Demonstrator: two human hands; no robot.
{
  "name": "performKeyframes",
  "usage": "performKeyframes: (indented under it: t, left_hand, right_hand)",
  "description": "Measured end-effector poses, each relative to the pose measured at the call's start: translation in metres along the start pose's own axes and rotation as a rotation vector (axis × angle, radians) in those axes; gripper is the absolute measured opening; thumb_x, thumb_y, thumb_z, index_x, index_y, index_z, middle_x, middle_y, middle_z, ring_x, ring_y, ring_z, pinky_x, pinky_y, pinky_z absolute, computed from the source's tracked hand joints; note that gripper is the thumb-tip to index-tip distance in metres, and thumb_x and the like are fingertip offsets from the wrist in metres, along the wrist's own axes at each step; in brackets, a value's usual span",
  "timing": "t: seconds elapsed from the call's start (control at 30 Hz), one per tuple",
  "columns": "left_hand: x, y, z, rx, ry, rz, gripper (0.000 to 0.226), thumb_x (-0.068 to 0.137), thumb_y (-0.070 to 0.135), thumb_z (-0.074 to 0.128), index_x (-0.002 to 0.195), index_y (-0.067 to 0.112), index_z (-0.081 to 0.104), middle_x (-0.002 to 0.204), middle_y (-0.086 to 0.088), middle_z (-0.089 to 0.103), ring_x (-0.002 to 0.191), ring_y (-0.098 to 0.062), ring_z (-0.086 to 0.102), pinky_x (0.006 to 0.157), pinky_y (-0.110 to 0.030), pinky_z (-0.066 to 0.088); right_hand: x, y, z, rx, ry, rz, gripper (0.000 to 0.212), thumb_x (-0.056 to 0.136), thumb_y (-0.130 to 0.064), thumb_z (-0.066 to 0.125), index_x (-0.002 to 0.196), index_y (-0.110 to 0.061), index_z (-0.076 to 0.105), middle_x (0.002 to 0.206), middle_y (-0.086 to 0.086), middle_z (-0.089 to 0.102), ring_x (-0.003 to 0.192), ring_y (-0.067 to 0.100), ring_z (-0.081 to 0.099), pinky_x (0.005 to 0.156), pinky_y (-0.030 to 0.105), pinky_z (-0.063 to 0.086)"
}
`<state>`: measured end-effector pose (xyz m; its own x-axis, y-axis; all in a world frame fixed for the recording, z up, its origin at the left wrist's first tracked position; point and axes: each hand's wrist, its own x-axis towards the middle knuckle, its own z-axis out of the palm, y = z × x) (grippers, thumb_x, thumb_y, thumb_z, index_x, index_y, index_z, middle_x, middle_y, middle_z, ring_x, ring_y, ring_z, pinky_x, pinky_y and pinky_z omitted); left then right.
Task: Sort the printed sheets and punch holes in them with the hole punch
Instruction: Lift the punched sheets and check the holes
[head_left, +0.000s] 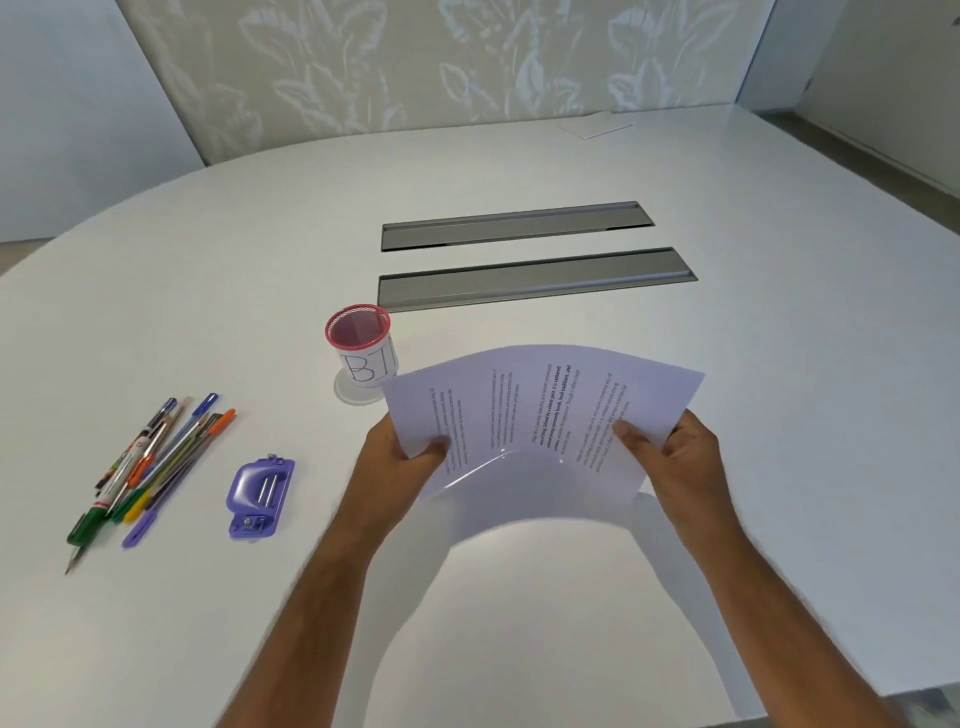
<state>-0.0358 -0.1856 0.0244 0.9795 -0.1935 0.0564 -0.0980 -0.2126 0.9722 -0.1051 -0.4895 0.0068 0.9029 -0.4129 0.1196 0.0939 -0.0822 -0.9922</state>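
Nearest the camera, both forearms reach forward over the white counter (519, 623). The left hand (402, 457) pinches the left end of the printed sheets (540, 410), thumb on top and the other fingers hidden beneath. The right hand (670, 449) pinches the right end the same way, thumb on the printed face. The sheets are held off the counter, bowed upward in the middle, the long axis running left to right between the two hands. Text lines run across the short dimension, so the pages sit sideways to the viewer. How many sheets are in the stack cannot be told.

The hole punch (261, 499), purple, lies flat on the counter to the left of the left hand and apart from it, its long axis pointing roughly away from the viewer. The left hand is clearly the nearer one to it. Judgement: sorting appears to be in hand and punching not yet begun; reaching the punch calls for a leftward move of the sheets, or for the left hand to let go.

Further left, a loose heap of pens (156, 462). Beyond the sheets, a red mesh pen cup (358, 338) with a handwritten label, apparently empty. Further back, two grey cable trays (535, 278) set into the counter, and a white pad (595, 124) at the far edge.
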Motion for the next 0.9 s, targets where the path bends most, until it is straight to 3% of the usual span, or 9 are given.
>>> performKeyframes:
  t: [0.2,0.3,0.5,0.67,0.77,0.9]
  left_hand:
    - [0.000,0.012,0.003,-0.089,0.074,-0.018,0.034,0.083,0.043,0.072,0.116,0.037,0.067,0.102,0.013,0.079,0.091,-0.023,0.078,0.074,-0.033,0.066]
    - [0.001,0.018,0.000,-0.102,0.123,-0.027,0.033,0.080,0.046,0.072,0.112,0.038,0.066,0.096,0.018,0.078,0.086,-0.017,0.078,0.069,-0.029,0.066]
    - [0.002,0.023,-0.012,-0.229,0.199,-0.015,0.041,0.081,0.044,0.078,0.119,0.038,0.065,0.099,0.013,0.079,0.090,-0.016,0.078,0.065,-0.025,0.064]
    - [0.005,0.024,-0.021,-0.380,0.235,0.018,0.047,0.083,0.039,0.082,0.127,0.032,0.066,0.107,0.007,0.079,0.098,-0.020,0.077,0.072,-0.030,0.064]
    - [0.005,0.027,-0.019,-0.473,0.220,0.028,0.041,0.083,0.038,0.083,0.122,0.039,0.069,0.113,0.006,0.079,0.100,-0.020,0.077,0.076,-0.032,0.064]
    - [0.005,0.026,-0.011,-0.612,0.173,0.047,0.039,0.091,0.025,0.080,0.126,0.040,0.069,0.124,0.003,0.076,0.106,-0.019,0.076,0.082,-0.035,0.063]
  right_hand:
    - [0.006,-0.013,0.002,-0.066,-0.023,-0.045,0.026,0.087,-0.038,0.080,0.107,-0.050,0.070,0.111,-0.019,0.078,0.095,0.008,0.078,0.074,0.024,0.064]
    - [0.011,-0.025,-0.001,-0.053,-0.029,-0.081,0.027,0.086,-0.035,0.082,0.106,-0.051,0.071,0.110,-0.020,0.078,0.094,0.008,0.078,0.072,0.021,0.063]
    - [0.017,-0.039,-0.010,0.043,-0.015,-0.095,0.019,0.081,-0.029,0.086,0.092,-0.029,0.071,0.100,-0.004,0.083,0.091,0.017,0.081,0.074,0.019,0.061]
    - [0.015,-0.042,-0.009,0.097,0.000,-0.086,0.024,0.077,-0.032,0.091,0.091,-0.025,0.073,0.102,0.003,0.082,0.091,0.026,0.080,0.082,0.034,0.065]
    - [0.012,-0.044,-0.002,0.183,0.004,-0.064,0.043,0.068,-0.045,0.096,0.098,-0.023,0.074,0.109,0.005,0.081,0.092,0.031,0.080,0.082,0.034,0.065]
    - [0.009,-0.044,0.016,0.404,-0.053,-0.032,0.062,0.069,-0.032,0.097,0.125,-0.020,0.074,0.125,0.010,0.076,0.108,0.028,0.076,0.090,0.039,0.063]
